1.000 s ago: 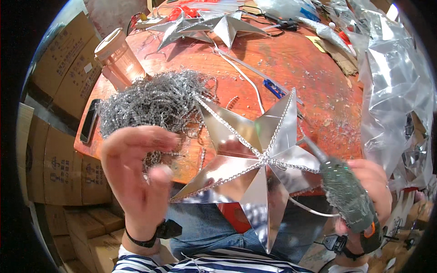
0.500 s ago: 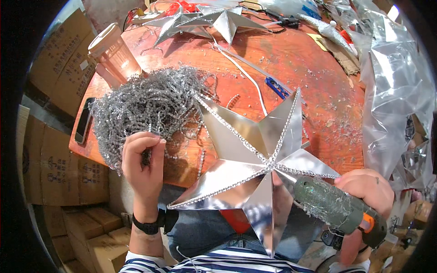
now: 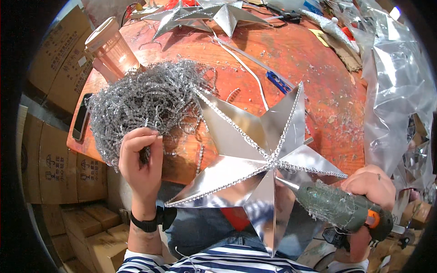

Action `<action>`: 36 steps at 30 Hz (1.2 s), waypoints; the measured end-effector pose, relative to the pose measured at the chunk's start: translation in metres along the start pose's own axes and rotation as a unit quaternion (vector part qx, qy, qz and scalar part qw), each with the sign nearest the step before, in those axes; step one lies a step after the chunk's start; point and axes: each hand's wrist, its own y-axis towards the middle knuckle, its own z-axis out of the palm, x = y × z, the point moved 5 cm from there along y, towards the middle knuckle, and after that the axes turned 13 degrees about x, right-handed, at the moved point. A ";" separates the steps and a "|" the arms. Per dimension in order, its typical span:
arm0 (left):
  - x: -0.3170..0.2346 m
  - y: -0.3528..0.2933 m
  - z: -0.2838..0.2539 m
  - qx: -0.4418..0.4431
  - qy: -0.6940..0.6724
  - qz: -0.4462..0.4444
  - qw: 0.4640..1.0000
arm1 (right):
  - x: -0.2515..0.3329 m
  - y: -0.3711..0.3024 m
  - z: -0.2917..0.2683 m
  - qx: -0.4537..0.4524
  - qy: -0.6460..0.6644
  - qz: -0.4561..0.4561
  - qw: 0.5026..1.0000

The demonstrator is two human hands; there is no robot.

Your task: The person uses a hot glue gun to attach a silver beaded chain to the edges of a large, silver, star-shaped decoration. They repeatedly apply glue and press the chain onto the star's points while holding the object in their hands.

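A large silver star [image 3: 236, 179] with folded, mirror-like points lies over the near table edge and my lap. Strips of silver bead trim [image 3: 241, 132] run along several of its ridges and meet at the centre. My right hand [image 3: 371, 186] grips a dark green glue gun [image 3: 334, 204], coated in glue strings. Its nozzle points at the ridge just below the star's centre. To the left, my left hand [image 3: 142, 157] is closed in a pinch beside a tangled heap of silver bead trim [image 3: 141, 107]; what its fingertips hold is too small to make out.
At the back stand more silver stars [image 3: 225, 20]. A pink cup [image 3: 111, 50] and a phone [image 3: 82, 117] are at the left. A blue cutter [image 3: 277, 83] lies near a white cord [image 3: 246, 68]. Clear plastic bags [image 3: 391, 91] hang at the right; cardboard boxes [image 3: 57, 168] fill the left side.
The glue gun has moved a little right and down, its nozzle now slightly below the star's centre. My left hand keeps its pinch, and the view has shifted slightly.
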 end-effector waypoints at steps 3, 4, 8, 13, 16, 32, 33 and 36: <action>0.001 -0.001 0.002 0.025 -0.014 0.004 1.000 | -0.006 -0.003 -0.009 0.078 -0.005 -0.034 0.996; 0.001 -0.001 0.004 0.025 -0.017 0.006 1.000 | -0.010 -0.006 -0.012 0.103 0.003 -0.049 0.993; -0.001 0.001 0.000 -0.019 0.002 0.003 1.000 | -0.018 -0.014 -0.012 0.149 0.044 -0.108 0.982; -0.001 0.001 0.003 0.007 0.001 0.006 1.000 | -0.017 -0.017 -0.011 0.174 0.041 -0.152 0.972; -0.002 0.001 0.002 -0.006 0.001 -0.001 1.000 | -0.011 -0.015 -0.010 0.175 0.027 -0.138 0.974; -0.006 0.004 0.004 0.011 0.023 0.007 1.000 | -0.010 -0.044 -0.003 0.159 0.031 -0.178 0.971; -0.007 0.005 0.005 0.010 0.020 0.009 1.000 | -0.011 -0.046 -0.003 0.161 0.034 -0.179 0.970; -0.008 0.004 0.003 0.011 0.032 0.014 0.999 | -0.015 -0.048 0.002 0.151 0.050 -0.182 0.970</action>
